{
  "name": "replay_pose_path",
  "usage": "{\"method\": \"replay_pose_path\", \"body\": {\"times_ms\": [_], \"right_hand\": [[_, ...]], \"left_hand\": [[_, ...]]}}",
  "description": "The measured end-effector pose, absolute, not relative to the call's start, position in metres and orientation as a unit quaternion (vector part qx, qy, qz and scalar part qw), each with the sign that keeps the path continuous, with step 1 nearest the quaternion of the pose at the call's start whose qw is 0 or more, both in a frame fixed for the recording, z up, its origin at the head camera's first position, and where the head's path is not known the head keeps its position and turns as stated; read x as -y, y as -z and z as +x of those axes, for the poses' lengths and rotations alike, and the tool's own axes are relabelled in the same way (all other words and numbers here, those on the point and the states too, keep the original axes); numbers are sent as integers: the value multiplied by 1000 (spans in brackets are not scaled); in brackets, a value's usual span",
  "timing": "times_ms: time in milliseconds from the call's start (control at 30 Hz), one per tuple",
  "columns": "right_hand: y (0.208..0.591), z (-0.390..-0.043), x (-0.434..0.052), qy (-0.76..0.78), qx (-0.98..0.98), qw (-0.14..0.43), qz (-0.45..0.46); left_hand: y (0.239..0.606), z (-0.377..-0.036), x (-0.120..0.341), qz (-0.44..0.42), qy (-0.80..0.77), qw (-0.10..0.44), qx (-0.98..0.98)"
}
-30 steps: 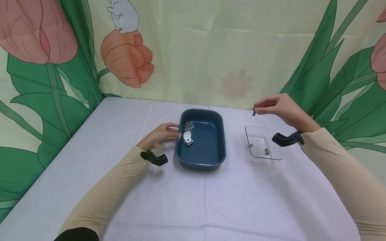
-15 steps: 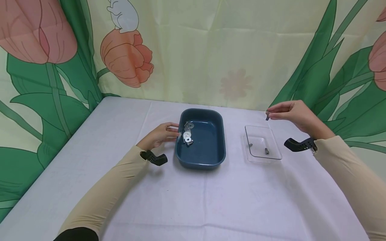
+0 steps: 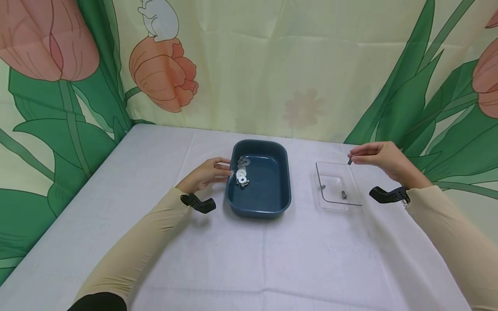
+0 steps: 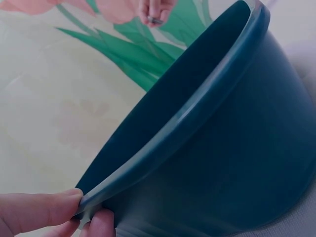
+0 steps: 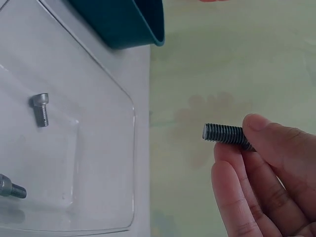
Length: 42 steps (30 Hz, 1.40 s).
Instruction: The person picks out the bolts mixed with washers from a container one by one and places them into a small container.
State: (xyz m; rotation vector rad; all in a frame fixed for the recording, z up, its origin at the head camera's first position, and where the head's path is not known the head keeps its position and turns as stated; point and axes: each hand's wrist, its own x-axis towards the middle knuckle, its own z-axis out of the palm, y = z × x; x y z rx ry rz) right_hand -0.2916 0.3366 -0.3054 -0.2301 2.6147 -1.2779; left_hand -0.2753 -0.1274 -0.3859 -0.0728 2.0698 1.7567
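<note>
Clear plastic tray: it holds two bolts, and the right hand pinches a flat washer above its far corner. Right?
No. The clear plastic tray does hold two bolts, but the right hand pinches a dark threaded bolt, not a washer; the right wrist view shows its threads.

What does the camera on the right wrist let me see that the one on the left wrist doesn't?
Only the right wrist view shows the clear tray with two bolts lying in it, and the threads of the bolt pinched in the right hand. Only the left wrist view shows the left hand's fingers gripping the blue tub's rim. Both show the blue tub and the flowered backdrop.
</note>
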Motion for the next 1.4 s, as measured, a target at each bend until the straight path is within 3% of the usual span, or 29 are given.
{"method": "replay_pose_path", "body": {"times_ms": [700,1400], "right_hand": [[343,-300,-347,452,-878,131,-89],[347,-302,-347,449,-877,154,-76]], "left_hand": [[389,-277,129,-29,-637,206,-742],[387,-276,129,-31,-635,207,-744]]}}
